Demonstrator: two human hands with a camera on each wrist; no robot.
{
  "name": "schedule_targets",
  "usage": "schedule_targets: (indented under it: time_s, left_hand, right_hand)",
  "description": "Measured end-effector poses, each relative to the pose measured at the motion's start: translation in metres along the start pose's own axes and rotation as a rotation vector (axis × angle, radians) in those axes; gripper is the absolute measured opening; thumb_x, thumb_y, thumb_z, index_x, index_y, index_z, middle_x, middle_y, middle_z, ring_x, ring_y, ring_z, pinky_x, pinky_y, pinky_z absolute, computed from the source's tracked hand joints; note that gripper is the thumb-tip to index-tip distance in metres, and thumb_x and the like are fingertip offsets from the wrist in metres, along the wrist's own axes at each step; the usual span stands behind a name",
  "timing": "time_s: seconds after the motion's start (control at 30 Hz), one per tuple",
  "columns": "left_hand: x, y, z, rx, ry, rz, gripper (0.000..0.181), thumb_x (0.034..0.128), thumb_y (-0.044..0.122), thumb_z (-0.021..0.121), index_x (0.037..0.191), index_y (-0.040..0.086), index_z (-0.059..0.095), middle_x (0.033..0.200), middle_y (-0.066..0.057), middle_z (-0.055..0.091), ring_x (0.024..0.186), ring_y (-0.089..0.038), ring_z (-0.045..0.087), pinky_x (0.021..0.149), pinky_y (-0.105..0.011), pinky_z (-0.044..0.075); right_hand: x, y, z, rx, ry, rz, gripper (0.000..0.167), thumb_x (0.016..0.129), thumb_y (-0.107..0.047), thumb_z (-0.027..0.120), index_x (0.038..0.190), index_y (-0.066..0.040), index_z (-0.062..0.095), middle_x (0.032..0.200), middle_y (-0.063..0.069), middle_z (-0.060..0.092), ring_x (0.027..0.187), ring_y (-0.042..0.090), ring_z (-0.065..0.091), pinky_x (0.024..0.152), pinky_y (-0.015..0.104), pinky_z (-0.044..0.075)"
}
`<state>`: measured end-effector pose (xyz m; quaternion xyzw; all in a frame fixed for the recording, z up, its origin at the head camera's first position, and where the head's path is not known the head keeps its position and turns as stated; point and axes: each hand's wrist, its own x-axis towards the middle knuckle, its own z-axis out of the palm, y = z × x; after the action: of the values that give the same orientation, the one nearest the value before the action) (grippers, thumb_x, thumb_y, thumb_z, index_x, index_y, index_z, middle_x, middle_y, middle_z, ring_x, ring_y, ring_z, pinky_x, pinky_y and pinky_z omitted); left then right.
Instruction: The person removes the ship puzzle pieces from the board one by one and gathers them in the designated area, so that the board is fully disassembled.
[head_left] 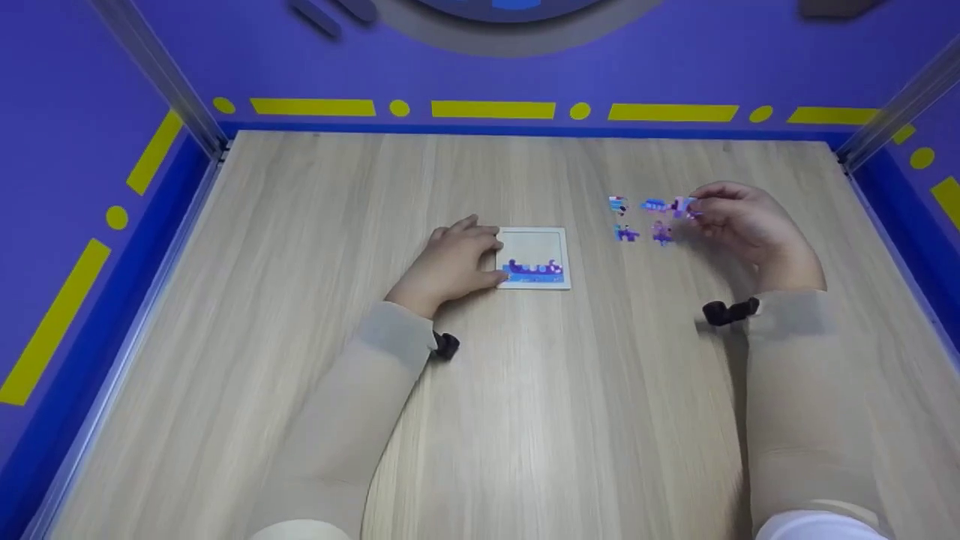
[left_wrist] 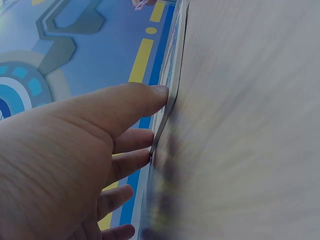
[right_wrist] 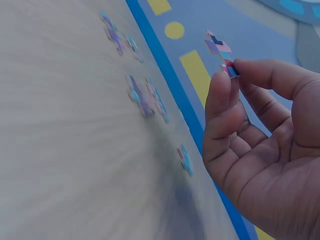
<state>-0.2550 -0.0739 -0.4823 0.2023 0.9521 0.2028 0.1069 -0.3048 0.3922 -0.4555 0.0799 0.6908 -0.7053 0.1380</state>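
My right hand [head_left: 750,221] pinches a small jigsaw piece [right_wrist: 220,47] between thumb and fingertips, raised above the table. The piece shows pink, purple, dark and light blue patches. Beside it on the wood lie several loose jigsaw pieces [head_left: 661,232], blue, purple and pink. My left hand [head_left: 454,262] rests at the left side of a white square puzzle tray [head_left: 567,259], thumb and fingers touching its edge. Joined pieces [head_left: 532,271] fill the lower part of the tray with a blue and purple picture; bare backing shows above them. The left wrist view sees the tray edge-on.
The light wooden table [head_left: 570,420] is bounded by blue panels with yellow marks at the back [head_left: 493,109] and both sides. Metal posts stand at the back corners. Each wrist carries a small black device [head_left: 727,312].
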Motion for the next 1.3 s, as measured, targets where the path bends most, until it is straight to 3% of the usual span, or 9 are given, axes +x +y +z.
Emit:
schedule_targets:
  time_s: [0.17,0.37,0.63,0.87,1.0,1.17,1.3]
  left_hand:
    - [0.000,0.000,-0.001,0.010,0.003,-0.002,0.060,0.1059,0.049,0.077,0.156,0.017,0.069,0.179,0.000,0.050,0.177,-0.034,0.027,0.142,-0.061,0.024]
    - [-0.001,0.001,-0.001,0.002,-0.001,-0.004,0.061,0.1062,0.049,0.077,0.157,0.017,0.068,0.179,0.000,0.050,0.177,-0.034,0.026,0.142,-0.061,0.023]
    - [0.000,0.000,0.000,-0.004,0.000,0.009,0.060,0.1061,0.048,0.077,0.156,0.016,0.068,0.179,-0.001,0.051,0.177,-0.034,0.026,0.142,-0.060,0.024]
    - [0.000,-0.001,0.001,-0.003,-0.002,0.011,0.059,0.1062,0.048,0.077,0.156,0.017,0.068,0.179,-0.002,0.050,0.177,-0.034,0.026,0.142,-0.059,0.023]
    - [0.000,0.000,0.001,-0.001,-0.003,0.007,0.059,0.1066,0.048,0.077,0.156,0.017,0.068,0.179,-0.002,0.050,0.178,-0.034,0.025,0.143,-0.060,0.023]
    - [0.000,0.000,0.001,0.000,0.000,0.008,0.060,0.1066,0.048,0.077,0.157,0.017,0.068,0.179,-0.002,0.050,0.177,-0.034,0.026,0.142,-0.060,0.023]
    - [0.000,0.000,0.000,0.002,0.002,0.007,0.059,0.1065,0.048,0.077,0.156,0.017,0.068,0.179,-0.002,0.050,0.177,-0.034,0.026,0.142,-0.060,0.023]
  right_hand:
    - [-0.001,-0.001,-0.011,0.045,0.010,0.017,0.012,0.107,-0.009,0.078,0.118,-0.009,0.084,0.107,-0.002,0.082,0.090,0.014,0.074,0.077,0.024,0.062]
    - [-0.003,-0.004,-0.020,-0.039,0.032,0.084,0.014,0.107,-0.012,0.079,0.119,-0.014,0.086,0.107,-0.005,0.084,0.090,0.012,0.075,0.078,0.024,0.061]
    - [-0.006,-0.001,-0.025,-0.297,0.064,0.130,0.014,0.109,-0.021,0.078,0.121,-0.023,0.086,0.102,-0.015,0.084,0.093,0.004,0.076,0.082,0.021,0.062]
    - [-0.008,0.001,-0.021,-0.463,0.072,0.140,0.034,0.111,-0.023,0.074,0.141,-0.008,0.076,0.097,-0.017,0.082,0.092,0.004,0.074,0.085,0.021,0.063]
    - [-0.008,0.001,-0.022,-0.546,0.076,0.134,0.040,0.112,-0.022,0.073,0.146,0.000,0.072,0.092,-0.018,0.081,0.086,0.003,0.071,0.081,0.022,0.061]
    - [-0.005,0.003,-0.024,-0.685,0.116,0.094,0.043,0.109,-0.025,0.076,0.142,0.004,0.073,0.089,-0.019,0.076,0.081,0.005,0.065,0.075,0.023,0.059]
    - [-0.005,0.004,-0.023,-0.705,0.135,0.087,0.039,0.108,-0.025,0.078,0.136,0.002,0.074,0.090,-0.019,0.073,0.081,0.007,0.063,0.075,0.024,0.058]
